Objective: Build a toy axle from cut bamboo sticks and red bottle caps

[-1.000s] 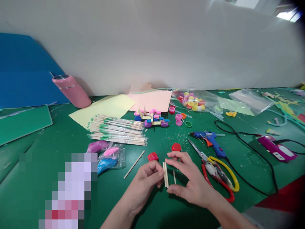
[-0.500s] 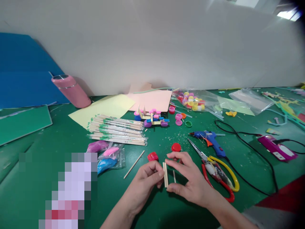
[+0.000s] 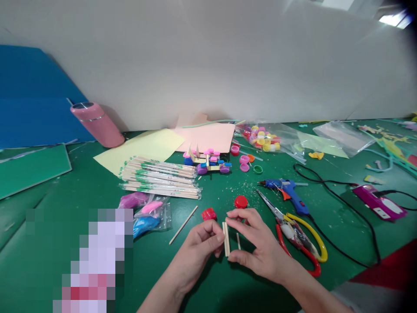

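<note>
My left hand (image 3: 203, 243) is closed in a pinch, thumb and bent fingers gripping the short wooden sticks (image 3: 226, 239) side by side, just above the tabletop (image 3: 215, 287). My right hand (image 3: 260, 248) is curved and spread along them, fingertips at the far end, thumb at the near one; I cannot tell whether it presses on both ends. Another short stick (image 3: 238, 241) shows in that hand's gap.

Hardly anything has changed over the last second: only my right fingers have shifted slightly, while the sticks remain upright in view and together. I judge this a steadying hold, keeping the pieces lined up.

Just beyond my hands are two red caps (image 3: 209, 213), with a loose longer stick (image 3: 183, 224) to the left and scissors (image 3: 289, 232) to the right. Farther off lie the blue glue gun (image 3: 289, 195), wrapped stick bundles (image 3: 161, 177) and a small toy car (image 3: 213, 164).
</note>
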`<state>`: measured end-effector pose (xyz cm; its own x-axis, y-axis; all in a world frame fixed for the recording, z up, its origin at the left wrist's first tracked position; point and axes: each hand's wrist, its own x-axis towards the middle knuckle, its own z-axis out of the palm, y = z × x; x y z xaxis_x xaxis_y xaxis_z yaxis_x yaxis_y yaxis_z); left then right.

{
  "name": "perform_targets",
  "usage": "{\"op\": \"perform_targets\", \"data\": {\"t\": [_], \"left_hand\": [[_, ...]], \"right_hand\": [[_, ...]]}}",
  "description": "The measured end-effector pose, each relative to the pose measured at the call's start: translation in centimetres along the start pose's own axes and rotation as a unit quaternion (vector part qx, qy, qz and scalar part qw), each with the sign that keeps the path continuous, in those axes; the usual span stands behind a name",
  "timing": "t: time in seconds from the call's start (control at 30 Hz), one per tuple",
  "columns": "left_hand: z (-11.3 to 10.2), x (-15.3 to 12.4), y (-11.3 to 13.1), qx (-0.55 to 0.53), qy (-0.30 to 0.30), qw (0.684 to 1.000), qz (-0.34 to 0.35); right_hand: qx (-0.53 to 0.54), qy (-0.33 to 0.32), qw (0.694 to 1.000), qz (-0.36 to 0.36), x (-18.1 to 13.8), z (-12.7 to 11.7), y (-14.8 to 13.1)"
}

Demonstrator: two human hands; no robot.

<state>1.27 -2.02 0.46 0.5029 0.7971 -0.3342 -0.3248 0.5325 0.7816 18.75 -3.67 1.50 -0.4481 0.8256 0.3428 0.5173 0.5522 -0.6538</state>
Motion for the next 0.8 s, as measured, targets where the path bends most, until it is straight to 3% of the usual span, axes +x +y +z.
{"op": "perform_targets", "data": {"t": [0.8], "left_hand": [[0.06, 0.01, -0.03, -0.007, -0.001, 1.000, 0.001]], "right_hand": [[0.008, -0.004, 1.000, 0.003, 0.01, 0.09, 0.01]]}}
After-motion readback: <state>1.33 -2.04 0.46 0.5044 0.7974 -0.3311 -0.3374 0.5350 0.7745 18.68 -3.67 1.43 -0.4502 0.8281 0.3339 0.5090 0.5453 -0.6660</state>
